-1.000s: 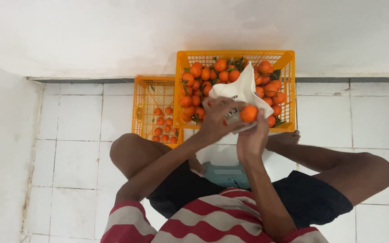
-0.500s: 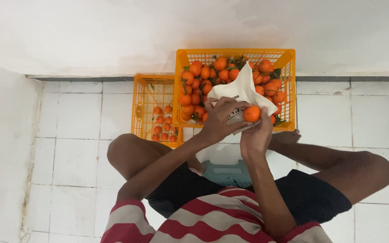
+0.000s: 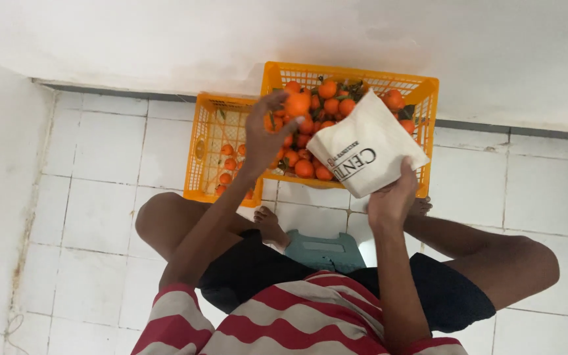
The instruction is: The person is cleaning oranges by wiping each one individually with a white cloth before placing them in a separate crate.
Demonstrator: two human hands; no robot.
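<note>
My left hand (image 3: pixel 264 135) pinches a round, glossy orange (image 3: pixel 297 104) in its fingers above the latticed plastic crate (image 3: pixel 350 73). My right hand (image 3: pixel 389 200) grips a white cloth bag (image 3: pixel 366 148) with dark print.

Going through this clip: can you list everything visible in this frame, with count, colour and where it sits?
large crate: one, orange plastic, against the wall ahead, heaped with fruit.
small crate: one, orange plastic, left of the large crate, a few fruits at its bottom.
oranges: many, orange, some with green leaves, in both crates; too many to count.
held orange: one, orange, in the left hand's fingertips above the crates.
cloth: one, white with dark print, held over the large crate's front right.
stool: one, grey-green, under the person.
floor: white tiles.
wall: white.
left hand: raised, gripping the held orange.
right hand: gripping the cloth's lower edge.
</note>
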